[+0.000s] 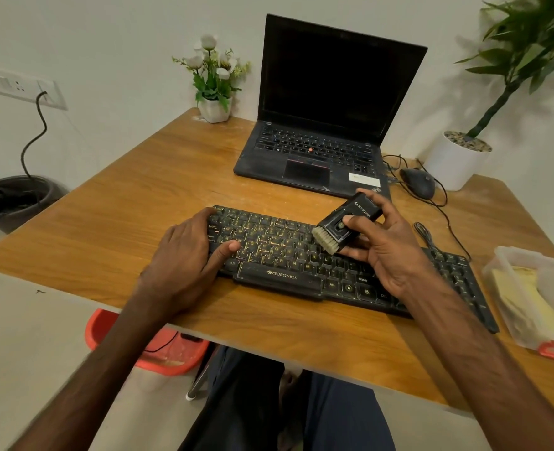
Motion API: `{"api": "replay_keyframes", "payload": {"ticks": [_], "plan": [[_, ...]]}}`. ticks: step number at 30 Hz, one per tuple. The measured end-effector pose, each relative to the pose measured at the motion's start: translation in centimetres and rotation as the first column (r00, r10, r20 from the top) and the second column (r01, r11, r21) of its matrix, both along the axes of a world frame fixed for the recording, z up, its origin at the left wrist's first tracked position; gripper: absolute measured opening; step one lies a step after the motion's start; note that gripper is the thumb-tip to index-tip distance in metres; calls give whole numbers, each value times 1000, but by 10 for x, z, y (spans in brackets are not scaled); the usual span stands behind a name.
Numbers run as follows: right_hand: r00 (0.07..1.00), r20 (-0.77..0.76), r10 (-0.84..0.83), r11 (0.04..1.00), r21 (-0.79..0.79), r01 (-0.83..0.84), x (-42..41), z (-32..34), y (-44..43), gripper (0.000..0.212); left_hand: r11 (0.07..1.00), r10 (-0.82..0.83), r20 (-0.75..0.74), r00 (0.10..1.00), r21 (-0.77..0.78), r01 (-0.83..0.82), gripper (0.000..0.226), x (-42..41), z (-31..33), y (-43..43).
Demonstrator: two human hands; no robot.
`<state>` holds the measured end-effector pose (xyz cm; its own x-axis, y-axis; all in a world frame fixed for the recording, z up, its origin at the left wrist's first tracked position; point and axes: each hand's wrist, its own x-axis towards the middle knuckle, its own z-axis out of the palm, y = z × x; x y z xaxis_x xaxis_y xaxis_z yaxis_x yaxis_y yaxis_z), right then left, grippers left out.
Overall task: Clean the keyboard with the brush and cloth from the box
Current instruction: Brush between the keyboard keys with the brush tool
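Note:
A black dusty keyboard lies slanted across the wooden table. My left hand rests flat on its left end, with the thumb on the keys. My right hand grips a black cleaning brush with pale bristles. The bristles point down and left, just above the middle keys. At the right edge stands a clear plastic box with a yellow cloth folded inside it.
An open black laptop stands behind the keyboard. To its right are a wired mouse with trailing cables and a white plant pot. A small flower pot sits at the back. Under the table's left edge is a red basin.

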<state>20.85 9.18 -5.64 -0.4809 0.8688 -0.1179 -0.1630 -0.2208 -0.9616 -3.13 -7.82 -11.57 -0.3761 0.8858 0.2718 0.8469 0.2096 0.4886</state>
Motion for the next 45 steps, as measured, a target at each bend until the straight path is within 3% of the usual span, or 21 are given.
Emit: {"api": "replay_keyframes", "payload": {"ticks": [9, 15, 27, 29, 32, 35, 37, 39, 45], "plan": [[999, 19, 34, 991, -130, -31, 2, -2, 3, 51, 1000, -2, -2, 1000, -7, 2, 87, -2, -1, 1], [997, -27, 77, 984, -160, -80, 5, 0, 1, 77, 1000, -4, -4, 1000, -14, 4, 84, -3, -2, 1], [1000, 8, 24, 992, -125, -22, 7, -5, 1, 63, 1000, -10, -1, 1000, -11, 10, 81, -3, -3, 0], [1000, 28, 6, 998, -63, -5, 6, -6, 0, 60, 1000, -9, -2, 1000, -12, 9, 81, -3, -3, 0], [993, 118, -18, 981, 192, -5, 5, -3, -2, 61, 1000, -8, 2, 1000, -8, 8, 83, -3, -3, 1], [972, 235, -28, 841, 531, -104, 7, 3, -2, 66, 1000, -12, 6, 1000, -7, 12, 82, -4, -4, 1], [950, 311, -28, 731, 654, -193, 6, 7, -3, 66, 1000, -9, 7, 1000, -9, 9, 83, -5, -4, 0], [949, 315, 19, 725, 649, -230, 4, 7, -5, 65, 1000, -9, 6, 1000, -10, 9, 84, -5, -4, 1], [975, 215, 48, 860, 487, -150, 3, 1, -5, 66, 1000, -4, -7, 1000, -8, 4, 88, -2, -2, 0]]}}
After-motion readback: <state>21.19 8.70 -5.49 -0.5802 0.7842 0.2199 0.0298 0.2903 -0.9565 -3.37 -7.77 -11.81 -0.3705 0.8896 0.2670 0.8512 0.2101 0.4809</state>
